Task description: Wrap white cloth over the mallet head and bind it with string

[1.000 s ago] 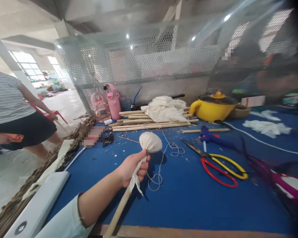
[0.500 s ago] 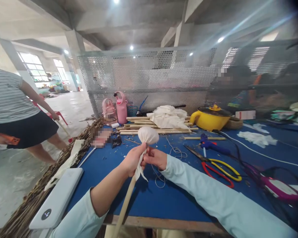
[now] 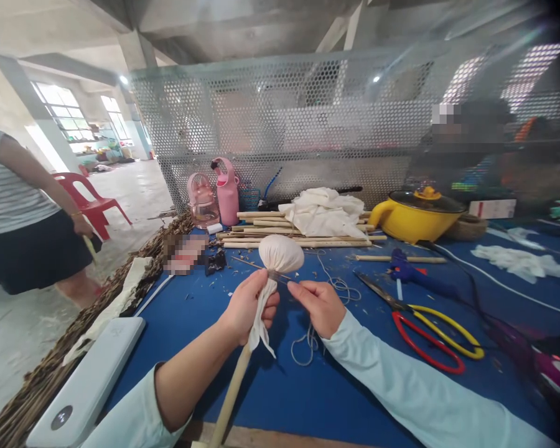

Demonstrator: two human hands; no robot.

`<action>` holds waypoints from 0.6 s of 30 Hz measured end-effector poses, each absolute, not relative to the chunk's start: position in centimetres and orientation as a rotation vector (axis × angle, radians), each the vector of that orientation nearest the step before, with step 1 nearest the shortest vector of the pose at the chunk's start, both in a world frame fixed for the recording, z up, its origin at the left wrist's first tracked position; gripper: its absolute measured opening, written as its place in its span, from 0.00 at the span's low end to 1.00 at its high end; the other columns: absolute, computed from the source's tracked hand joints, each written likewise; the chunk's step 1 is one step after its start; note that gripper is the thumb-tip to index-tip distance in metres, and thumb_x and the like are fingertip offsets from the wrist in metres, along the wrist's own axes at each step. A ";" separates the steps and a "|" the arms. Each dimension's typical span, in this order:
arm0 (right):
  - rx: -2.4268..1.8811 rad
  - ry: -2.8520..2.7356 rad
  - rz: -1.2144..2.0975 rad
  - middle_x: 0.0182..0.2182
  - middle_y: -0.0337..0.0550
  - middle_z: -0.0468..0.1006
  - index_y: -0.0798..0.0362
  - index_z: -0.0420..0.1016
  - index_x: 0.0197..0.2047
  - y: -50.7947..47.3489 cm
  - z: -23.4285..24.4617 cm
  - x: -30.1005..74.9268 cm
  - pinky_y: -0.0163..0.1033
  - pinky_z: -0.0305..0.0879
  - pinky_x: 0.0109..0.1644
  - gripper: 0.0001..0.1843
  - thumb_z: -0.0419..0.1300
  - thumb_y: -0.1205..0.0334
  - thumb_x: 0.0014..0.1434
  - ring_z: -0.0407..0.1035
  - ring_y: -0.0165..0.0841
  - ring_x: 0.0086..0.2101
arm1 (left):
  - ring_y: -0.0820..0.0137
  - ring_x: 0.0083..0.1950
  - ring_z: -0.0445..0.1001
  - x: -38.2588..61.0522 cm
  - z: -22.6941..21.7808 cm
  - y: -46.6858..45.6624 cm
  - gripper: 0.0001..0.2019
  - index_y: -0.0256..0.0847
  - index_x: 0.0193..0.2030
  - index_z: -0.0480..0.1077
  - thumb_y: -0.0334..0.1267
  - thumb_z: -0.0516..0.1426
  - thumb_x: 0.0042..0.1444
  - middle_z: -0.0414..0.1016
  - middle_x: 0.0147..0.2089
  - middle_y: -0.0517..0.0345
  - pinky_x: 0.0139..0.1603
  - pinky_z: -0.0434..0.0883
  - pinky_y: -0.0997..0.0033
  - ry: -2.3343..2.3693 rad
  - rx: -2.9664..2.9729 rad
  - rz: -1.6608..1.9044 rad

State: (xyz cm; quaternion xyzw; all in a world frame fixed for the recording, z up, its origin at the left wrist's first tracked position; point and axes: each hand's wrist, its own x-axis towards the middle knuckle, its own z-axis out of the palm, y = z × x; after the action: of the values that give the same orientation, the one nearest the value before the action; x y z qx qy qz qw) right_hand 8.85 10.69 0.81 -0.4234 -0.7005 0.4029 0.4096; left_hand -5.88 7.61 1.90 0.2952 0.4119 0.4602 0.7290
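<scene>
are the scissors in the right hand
No, the scissors lie on the blue table, apart from the right hand and off to its right.

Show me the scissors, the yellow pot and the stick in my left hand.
Scissors [image 3: 400,305]: head view, on the pivot.
Yellow pot [image 3: 409,223]: head view, on its side wall.
Stick [image 3: 232,392]: head view, on its bare lower shaft.

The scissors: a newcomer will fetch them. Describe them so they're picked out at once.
On the blue tabletop, look right of the right hand, nearer than the yellow pot. The scissors lie there, dark blades pointing away and leftward. One red and one yellow handle loop set them apart from the blue tool just beyond.
</scene>
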 end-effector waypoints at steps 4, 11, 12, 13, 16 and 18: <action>-1.015 -1.705 1.217 0.10 0.33 0.50 0.52 0.53 0.11 11.4 0.5 8.8 0.35 0.41 0.20 0.29 0.57 0.42 0.50 0.45 0.24 0.17 | 0.84 0.13 0.43 -6.0 2.1 7.3 0.19 0.40 0.24 0.51 0.51 0.52 0.55 0.52 0.17 0.70 0.12 0.43 0.84 0.797 0.609 1.025; -0.841 -1.558 1.449 0.09 0.30 0.52 0.55 0.66 0.18 12.3 -0.9 9.1 0.34 0.37 0.18 0.24 0.63 0.42 0.44 0.43 0.21 0.14 | 0.83 0.12 0.45 -6.7 1.7 7.5 0.22 0.38 0.23 0.56 0.53 0.43 0.59 0.50 0.15 0.68 0.11 0.42 0.83 0.507 0.507 0.674; -0.847 -1.518 1.477 0.09 0.29 0.51 0.55 0.66 0.19 12.3 -1.2 9.2 0.34 0.37 0.17 0.24 0.64 0.41 0.42 0.43 0.21 0.14 | 0.83 0.13 0.48 -6.6 1.6 7.5 0.21 0.37 0.25 0.58 0.52 0.44 0.60 0.53 0.17 0.66 0.11 0.44 0.83 0.514 0.505 0.672; -0.868 -1.480 1.495 0.09 0.28 0.51 0.55 0.66 0.19 12.2 -1.4 9.2 0.34 0.36 0.17 0.24 0.64 0.41 0.40 0.43 0.21 0.13 | 0.82 0.14 0.51 -6.5 1.5 7.5 0.19 0.37 0.28 0.60 0.52 0.45 0.59 0.56 0.19 0.66 0.12 0.46 0.84 0.540 0.512 0.683; -0.992 -1.392 1.452 0.08 0.29 0.53 0.53 0.60 0.15 12.1 -1.8 9.4 0.33 0.36 0.16 0.26 0.66 0.41 0.37 0.45 0.21 0.12 | 0.80 0.17 0.55 -5.7 1.2 7.3 0.20 0.38 0.33 0.62 0.55 0.47 0.56 0.57 0.20 0.66 0.15 0.53 0.83 0.710 0.540 0.708; -1.052 -1.369 1.398 0.08 0.31 0.55 0.53 0.57 0.13 12.0 -2.0 9.2 0.33 0.38 0.15 0.28 0.66 0.41 0.37 0.46 0.21 0.12 | 0.81 0.15 0.52 -5.0 1.0 7.0 0.21 0.39 0.32 0.61 0.58 0.46 0.55 0.53 0.18 0.68 0.14 0.51 0.83 0.837 0.534 0.783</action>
State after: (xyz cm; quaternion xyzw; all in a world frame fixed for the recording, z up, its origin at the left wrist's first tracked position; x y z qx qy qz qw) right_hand 9.24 12.04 -2.02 -0.4245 -0.5520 0.5638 0.4441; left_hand -5.00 7.01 0.97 0.2498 0.3912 0.3661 0.8066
